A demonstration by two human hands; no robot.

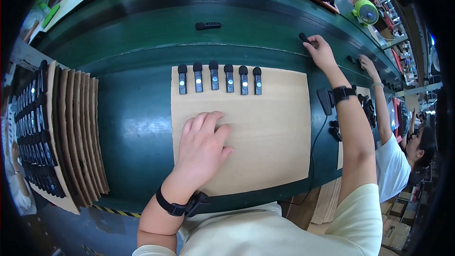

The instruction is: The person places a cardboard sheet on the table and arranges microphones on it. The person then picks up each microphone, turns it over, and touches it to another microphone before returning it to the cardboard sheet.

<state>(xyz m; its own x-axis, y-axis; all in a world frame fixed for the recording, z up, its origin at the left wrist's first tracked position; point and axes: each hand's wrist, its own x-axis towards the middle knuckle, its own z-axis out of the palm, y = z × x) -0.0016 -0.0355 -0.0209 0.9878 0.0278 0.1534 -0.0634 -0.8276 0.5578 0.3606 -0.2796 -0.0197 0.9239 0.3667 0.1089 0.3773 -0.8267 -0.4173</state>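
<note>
Black foam-tipped microphone (304, 37), pinched by the right hand (323, 53) at two o'clock, seems light, soft-headed: grip its body; left hand (201, 144) looks empty.

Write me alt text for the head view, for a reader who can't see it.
A person's right hand holds a small black foam-tipped device at a green work surface, their left hand over a cardboard sheet with six such devices lined along its far edge. A cardboard stack bearing more devices is at left; a co-worker reaches in at right.
</note>
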